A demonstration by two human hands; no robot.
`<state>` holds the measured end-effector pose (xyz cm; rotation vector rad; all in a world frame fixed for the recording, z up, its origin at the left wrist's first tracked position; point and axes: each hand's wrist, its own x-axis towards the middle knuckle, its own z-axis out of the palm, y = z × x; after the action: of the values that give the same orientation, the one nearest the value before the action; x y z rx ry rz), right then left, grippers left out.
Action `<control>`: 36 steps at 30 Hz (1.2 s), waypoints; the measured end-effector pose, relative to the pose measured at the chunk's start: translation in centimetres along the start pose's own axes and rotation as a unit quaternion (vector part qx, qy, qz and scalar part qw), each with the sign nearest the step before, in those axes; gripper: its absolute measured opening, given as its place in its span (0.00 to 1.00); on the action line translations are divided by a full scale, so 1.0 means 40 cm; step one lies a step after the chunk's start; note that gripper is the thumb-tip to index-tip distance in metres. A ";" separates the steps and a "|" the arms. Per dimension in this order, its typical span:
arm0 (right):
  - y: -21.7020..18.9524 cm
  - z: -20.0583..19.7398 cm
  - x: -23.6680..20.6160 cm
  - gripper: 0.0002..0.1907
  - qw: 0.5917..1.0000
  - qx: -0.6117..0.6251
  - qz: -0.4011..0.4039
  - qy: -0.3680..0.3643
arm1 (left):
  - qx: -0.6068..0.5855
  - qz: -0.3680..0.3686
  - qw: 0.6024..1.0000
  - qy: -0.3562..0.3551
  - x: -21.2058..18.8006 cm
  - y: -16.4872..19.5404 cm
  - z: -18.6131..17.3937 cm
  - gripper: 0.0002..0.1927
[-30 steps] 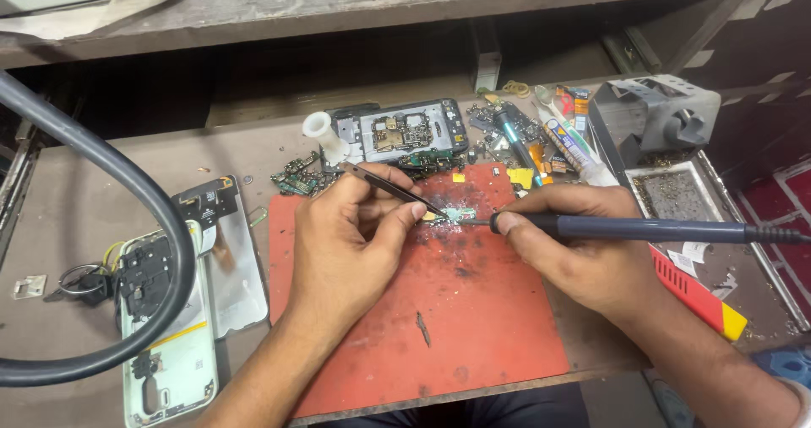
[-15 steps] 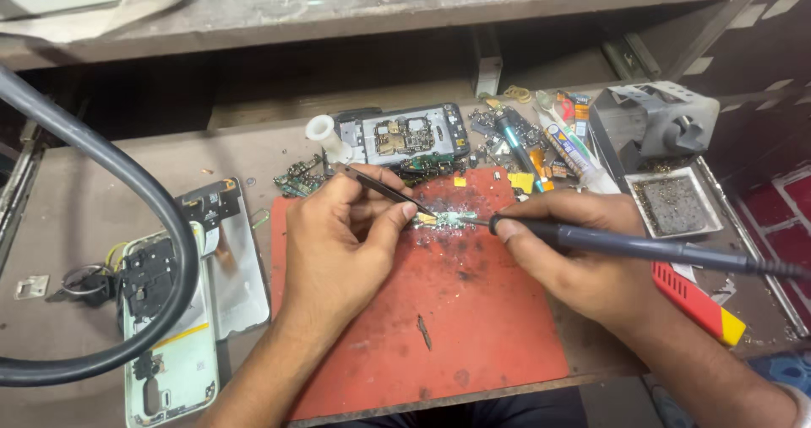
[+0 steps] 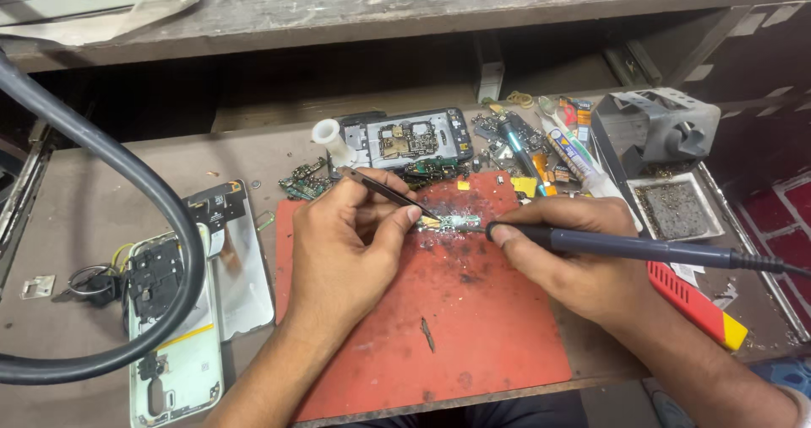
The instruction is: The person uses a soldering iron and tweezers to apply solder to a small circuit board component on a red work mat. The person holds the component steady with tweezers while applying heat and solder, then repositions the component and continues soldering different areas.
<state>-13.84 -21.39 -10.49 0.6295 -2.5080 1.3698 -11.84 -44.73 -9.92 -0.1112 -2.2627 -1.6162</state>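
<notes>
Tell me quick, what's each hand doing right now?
Left hand: closed on the tweezers, tips at the small circuit board.
Right hand: closed on the soldering iron, tip at the same board.

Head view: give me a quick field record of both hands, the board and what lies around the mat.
left hand: pinches dark tweezers, tips at the board
right hand: grips a dark soldering iron, tip at the board
work piece: small circuit board on the red mat
behind mat: opened phone frame
left of mat: phone back shell, thick black hose
right of mat: iron stand
</notes>
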 end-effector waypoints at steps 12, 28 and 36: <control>0.024 -0.010 -0.006 0.07 1.000 0.012 -0.019 -0.006 | -0.031 0.007 0.999 -0.003 0.000 -0.011 0.021 0.06; 0.022 -0.011 0.002 0.07 1.000 -0.007 -0.016 -0.007 | -0.011 -0.002 1.000 -0.005 0.008 -0.014 0.021 0.07; 0.025 -0.022 0.003 0.07 1.000 0.014 -0.011 -0.023 | -0.027 0.013 1.000 -0.005 0.009 -0.010 0.026 0.07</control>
<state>-14.43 -20.20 -10.73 0.6997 -2.5127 1.4013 -12.56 -43.95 -10.47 -0.1616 -2.2169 -1.6680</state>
